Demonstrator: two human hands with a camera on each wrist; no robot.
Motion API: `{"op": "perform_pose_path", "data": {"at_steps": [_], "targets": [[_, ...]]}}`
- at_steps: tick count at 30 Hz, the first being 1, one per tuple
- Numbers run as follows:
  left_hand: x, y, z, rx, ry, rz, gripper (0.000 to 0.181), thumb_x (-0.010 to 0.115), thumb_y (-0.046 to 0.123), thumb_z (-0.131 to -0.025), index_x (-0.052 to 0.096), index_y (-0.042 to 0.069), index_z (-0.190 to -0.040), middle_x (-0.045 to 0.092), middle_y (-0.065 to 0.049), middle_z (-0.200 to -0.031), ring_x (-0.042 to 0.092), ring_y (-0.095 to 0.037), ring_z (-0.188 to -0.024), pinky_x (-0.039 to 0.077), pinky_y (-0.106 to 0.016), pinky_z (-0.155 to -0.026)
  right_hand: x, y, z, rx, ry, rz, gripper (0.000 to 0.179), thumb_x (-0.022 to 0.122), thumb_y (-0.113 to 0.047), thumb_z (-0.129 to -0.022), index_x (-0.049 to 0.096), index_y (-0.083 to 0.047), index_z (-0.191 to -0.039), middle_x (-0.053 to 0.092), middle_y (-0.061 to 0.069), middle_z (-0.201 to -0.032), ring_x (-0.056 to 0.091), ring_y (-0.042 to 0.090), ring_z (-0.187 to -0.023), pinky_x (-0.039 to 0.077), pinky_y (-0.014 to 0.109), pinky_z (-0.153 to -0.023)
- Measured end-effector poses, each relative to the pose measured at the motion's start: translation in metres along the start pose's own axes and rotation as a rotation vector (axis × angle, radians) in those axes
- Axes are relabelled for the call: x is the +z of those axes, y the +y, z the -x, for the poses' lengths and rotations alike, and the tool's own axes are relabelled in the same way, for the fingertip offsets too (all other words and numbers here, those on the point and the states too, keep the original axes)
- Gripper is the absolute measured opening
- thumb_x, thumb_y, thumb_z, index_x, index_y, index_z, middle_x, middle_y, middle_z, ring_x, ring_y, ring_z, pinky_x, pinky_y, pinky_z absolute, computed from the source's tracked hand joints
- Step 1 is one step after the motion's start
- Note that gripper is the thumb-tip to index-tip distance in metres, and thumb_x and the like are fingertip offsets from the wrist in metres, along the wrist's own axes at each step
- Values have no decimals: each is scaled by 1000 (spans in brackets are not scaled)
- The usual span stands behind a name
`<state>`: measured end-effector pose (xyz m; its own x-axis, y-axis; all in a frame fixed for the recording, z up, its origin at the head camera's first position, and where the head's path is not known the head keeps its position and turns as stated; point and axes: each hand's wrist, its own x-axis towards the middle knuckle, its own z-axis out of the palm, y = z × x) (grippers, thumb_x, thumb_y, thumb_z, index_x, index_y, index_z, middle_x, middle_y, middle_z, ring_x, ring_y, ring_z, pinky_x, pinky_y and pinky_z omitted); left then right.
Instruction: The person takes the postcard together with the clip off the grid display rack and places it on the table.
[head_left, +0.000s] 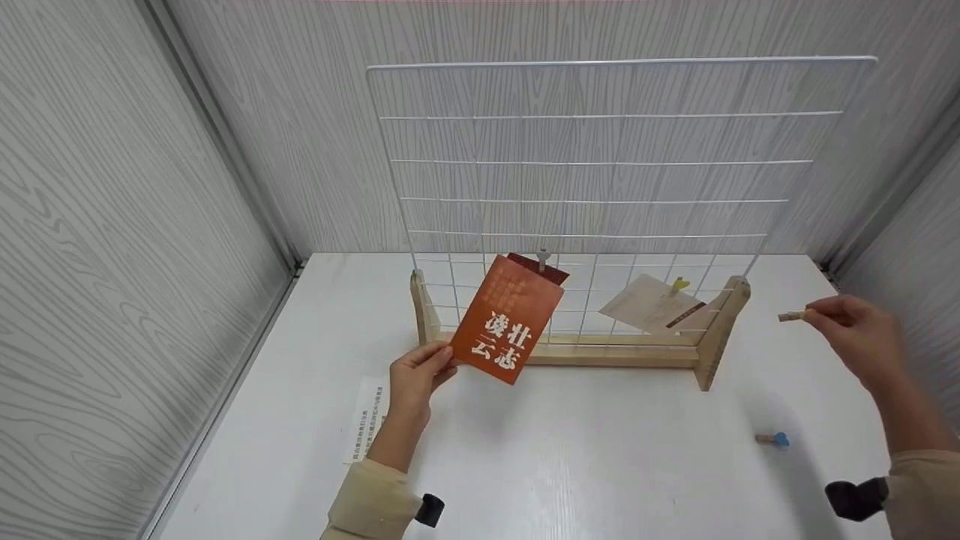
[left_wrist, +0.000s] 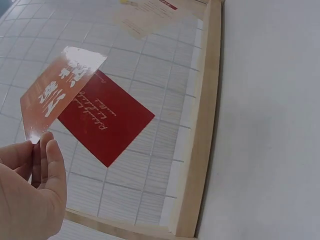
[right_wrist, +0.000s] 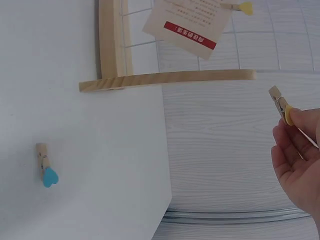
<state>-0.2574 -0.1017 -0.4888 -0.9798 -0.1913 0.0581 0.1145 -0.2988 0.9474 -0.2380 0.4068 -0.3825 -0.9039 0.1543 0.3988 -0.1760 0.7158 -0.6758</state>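
Note:
My left hand point(head_left: 418, 379) pinches an orange-red card point(head_left: 510, 319) with white characters by its lower left corner, in front of the white wire grid point(head_left: 600, 201). Behind it a dark red card point(left_wrist: 110, 120) hangs on the grid from a grey clothespin point(head_left: 543, 259). A cream card point(head_left: 651, 306) is clipped farther right by a clothespin with a yellow top point(head_left: 679, 285). Out to the right of the grid, my right hand point(head_left: 862, 337) pinches a small wooden clothespin point(right_wrist: 280, 102) with a yellow end between thumb and fingers, apart from everything else.
The grid stands in a wooden base point(head_left: 622, 356) on a white table point(head_left: 570, 465). A clothespin with a blue heart point(head_left: 772, 439) lies on the right. Under the left forearm is a white printed paper point(head_left: 367, 416). Pale wood-grain panels point(head_left: 187, 225) enclose the table's back and sides.

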Motion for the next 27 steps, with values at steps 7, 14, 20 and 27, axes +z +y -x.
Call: {"op": "perform_pose_path", "data": {"at_steps": [7,14,20,27], "targets": [[6,22,27,-117,44,-90,22,63,11,-78,63,-3,-96,61,-14,-87,61,-23,-76,48,-32,-69,1,25,17,86,-33,35,32,53,-22,-86,54,8,-98,50,-8,-79,44,3,-67,38,9,-55],[-41,-60,-9,-154,49,-66,36,71,26,-68,65,6,-97,60,-13,-96,61,-25,-81,48,-32,-69,-1,49,28,128,-71,6,34,54,-24,-85,53,8,-97,49,-17,-79,41,-5,-71,36,13,-57],[-43,-45,6,-219,115,-57,32,69,16,-72,62,-1,-98,61,-15,-88,62,-24,-75,49,-33,-67,-2,65,36,176,-65,15,34,54,-22,-85,53,10,-97,48,-19,-76,41,-6,-69,36,12,-57],[-29,-2,37,-290,122,-63,23,61,4,-79,59,-7,-99,61,-11,-80,61,-19,-71,49,-33,-68,0,85,48,248,-70,-4,33,54,-21,-85,54,10,-95,50,-19,-72,44,-5,-66,37,14,-55]]}}
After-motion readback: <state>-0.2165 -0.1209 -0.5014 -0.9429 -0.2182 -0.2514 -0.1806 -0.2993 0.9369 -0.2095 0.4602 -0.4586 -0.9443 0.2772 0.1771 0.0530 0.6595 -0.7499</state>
